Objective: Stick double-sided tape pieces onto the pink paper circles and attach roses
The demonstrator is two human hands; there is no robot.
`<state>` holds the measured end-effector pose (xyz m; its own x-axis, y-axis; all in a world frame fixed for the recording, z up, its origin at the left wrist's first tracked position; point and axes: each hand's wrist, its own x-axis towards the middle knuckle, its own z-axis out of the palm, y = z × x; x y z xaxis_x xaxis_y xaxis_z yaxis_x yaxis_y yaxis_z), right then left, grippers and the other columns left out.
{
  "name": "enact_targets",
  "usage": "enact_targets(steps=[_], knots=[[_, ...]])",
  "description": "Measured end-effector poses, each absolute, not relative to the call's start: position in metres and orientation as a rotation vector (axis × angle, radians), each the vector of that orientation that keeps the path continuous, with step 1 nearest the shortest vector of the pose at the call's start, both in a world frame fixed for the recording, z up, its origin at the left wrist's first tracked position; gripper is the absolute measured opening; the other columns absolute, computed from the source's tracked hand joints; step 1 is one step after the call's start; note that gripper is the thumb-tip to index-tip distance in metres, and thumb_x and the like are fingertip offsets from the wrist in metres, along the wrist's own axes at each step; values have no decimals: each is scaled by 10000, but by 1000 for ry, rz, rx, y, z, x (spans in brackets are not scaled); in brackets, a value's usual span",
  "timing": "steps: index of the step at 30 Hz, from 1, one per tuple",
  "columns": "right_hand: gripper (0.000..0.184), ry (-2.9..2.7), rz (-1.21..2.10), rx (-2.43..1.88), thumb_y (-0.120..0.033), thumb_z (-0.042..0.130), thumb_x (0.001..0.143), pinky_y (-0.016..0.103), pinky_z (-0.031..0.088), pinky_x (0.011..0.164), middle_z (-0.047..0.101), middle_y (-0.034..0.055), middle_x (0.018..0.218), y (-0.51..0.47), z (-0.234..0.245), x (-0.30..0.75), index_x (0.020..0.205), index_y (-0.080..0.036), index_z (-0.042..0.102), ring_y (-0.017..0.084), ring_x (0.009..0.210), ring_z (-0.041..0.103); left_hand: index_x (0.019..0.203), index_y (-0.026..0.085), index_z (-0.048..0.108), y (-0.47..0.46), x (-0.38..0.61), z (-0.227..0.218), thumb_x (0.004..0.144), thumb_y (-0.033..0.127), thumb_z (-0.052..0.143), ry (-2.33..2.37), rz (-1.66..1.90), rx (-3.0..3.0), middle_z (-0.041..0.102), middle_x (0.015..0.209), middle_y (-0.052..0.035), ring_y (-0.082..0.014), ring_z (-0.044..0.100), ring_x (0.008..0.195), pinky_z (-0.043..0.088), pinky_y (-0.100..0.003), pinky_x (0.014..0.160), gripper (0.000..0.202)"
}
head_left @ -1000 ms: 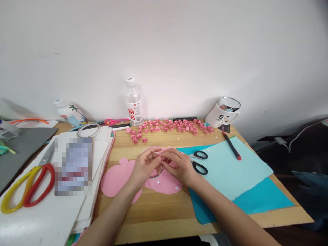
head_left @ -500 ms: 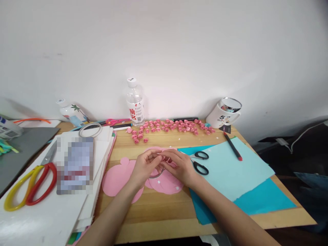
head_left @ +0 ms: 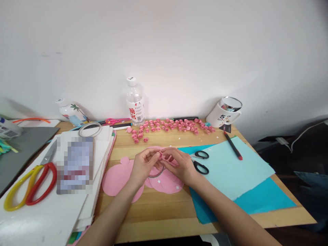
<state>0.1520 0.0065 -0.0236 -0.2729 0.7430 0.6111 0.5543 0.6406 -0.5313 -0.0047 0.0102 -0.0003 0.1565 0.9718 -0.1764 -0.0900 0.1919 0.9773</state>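
Between my two hands is a small pink paper rosette [head_left: 160, 155], coiled like the ones by the wall. My left hand [head_left: 145, 164] pinches it with thumb and fingertips. The curled fingers of my right hand [head_left: 180, 164] close on its other side; their exact contact is partly hidden. Below the hands, a roll of tape [head_left: 155, 176] lies on overlapping pink paper circles [head_left: 167, 187] dotted with tiny white scraps. Left of these is another pink paper shape [head_left: 115, 181]. Black-handled scissors [head_left: 201, 167] rest just right of my right hand, their blades partly covered.
Many pink rosettes [head_left: 166, 125] line the back beside a clear bottle [head_left: 135, 106]. A mug [head_left: 222, 114] stands at the back right. Blue sheets [head_left: 235, 167] carry a marker [head_left: 232, 146]. Leftward lie white papers [head_left: 51, 218], large scissors [head_left: 33, 184] and a blurred flat object [head_left: 77, 164].
The fingers have shifted slightly apart, and the pink rosette between them now shows more clearly. My right fingers have lifted and bent a little. The other things stay put.
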Motion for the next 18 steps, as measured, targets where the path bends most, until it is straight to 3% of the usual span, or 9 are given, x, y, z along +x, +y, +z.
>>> enact_targets(steps=[9,18], knots=[[96,-1939,328,-972,-143,579,811,262,544,561,666,73,867,6,-23,150,890,-186,544,136,656,613,735,126,637,11,-4,-2,688,306,686,1141,1024,1104,618,522,4,-103,549,447,462,-215,478,193],[92,-1979,298,-957,-143,539,838,266,537,680,668,73,911,10,-23,149,870,-199,605,162,826,643,726,114,597,9,-5,5,785,436,558,1089,1038,1005,611,523,-28,-122,563,437,468,-227,440,330]])
